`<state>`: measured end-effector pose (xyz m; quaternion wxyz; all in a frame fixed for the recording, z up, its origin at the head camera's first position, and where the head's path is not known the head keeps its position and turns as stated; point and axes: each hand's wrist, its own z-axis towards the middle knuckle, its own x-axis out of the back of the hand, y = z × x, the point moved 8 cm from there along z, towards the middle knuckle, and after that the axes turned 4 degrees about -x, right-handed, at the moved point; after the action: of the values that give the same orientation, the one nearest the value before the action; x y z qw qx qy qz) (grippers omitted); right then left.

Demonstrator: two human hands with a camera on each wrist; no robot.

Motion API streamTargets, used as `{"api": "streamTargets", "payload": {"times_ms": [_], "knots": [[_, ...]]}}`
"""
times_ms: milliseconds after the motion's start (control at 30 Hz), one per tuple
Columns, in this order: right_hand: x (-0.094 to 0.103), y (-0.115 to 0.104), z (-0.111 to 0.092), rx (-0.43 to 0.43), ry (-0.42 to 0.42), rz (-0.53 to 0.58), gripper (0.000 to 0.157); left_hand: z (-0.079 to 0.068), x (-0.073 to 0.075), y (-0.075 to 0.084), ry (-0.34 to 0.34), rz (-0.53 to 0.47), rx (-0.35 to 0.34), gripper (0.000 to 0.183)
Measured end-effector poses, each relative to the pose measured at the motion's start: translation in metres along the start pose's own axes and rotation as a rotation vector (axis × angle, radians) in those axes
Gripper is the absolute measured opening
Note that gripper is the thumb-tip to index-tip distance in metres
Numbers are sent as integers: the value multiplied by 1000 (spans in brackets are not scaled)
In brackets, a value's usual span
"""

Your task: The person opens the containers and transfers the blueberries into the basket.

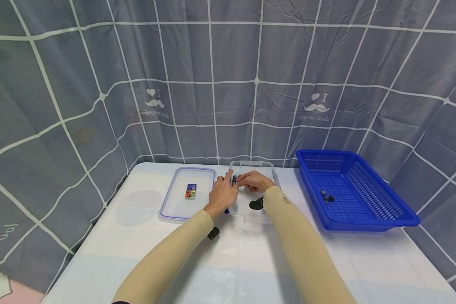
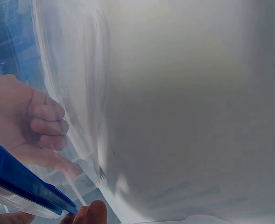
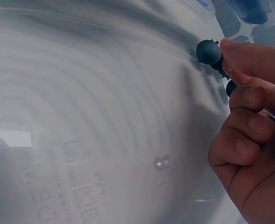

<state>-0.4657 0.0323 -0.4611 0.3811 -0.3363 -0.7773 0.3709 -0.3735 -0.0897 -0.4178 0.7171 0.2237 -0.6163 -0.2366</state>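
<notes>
Head view: small dark berries (image 1: 234,180) sit between both hands, by the left edge of a clear box (image 1: 245,198), which stands near the middle of the far edge of the table (image 1: 228,270). Right wrist view gives them closer: round, matt, blue-green, with little crowns (blueberries, or a good imitation). Thumb and forefinger of the right hand (image 3: 254,126) appear pinched together on them, while the other fingers curl into the palm. The left hand (image 1: 223,192) is at the box's left edge, its fingertips against a blue clip (image 2: 27,179); whether they clamp it, I cannot tell.

The berries look very light and probably roll easily; if real, their skin would bruise, so a gentle two-finger hold round the middle seems best. The box looks light, stiff and rather slick, likely to slide unless steadied by its rim.

Inside the box, much of the moulded floor shows, with rings and raised lettering; whether the pinched berries touch it is unclear. The blue basket (image 1: 368,223), by the table's right edge, carries a small cluster of dark balls (image 1: 331,198) toward its left side. Left of the box lies a blue-edged lid (image 1: 176,200) with a colourful label (image 1: 191,191).
</notes>
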Motion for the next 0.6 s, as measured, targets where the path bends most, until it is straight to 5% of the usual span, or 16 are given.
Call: {"api": "streamTargets", "payload": {"times_ms": [600], "knots": [[-1,5,7,-19,85,-16,29,1,-1,-1,11,2,-1,60]]}}
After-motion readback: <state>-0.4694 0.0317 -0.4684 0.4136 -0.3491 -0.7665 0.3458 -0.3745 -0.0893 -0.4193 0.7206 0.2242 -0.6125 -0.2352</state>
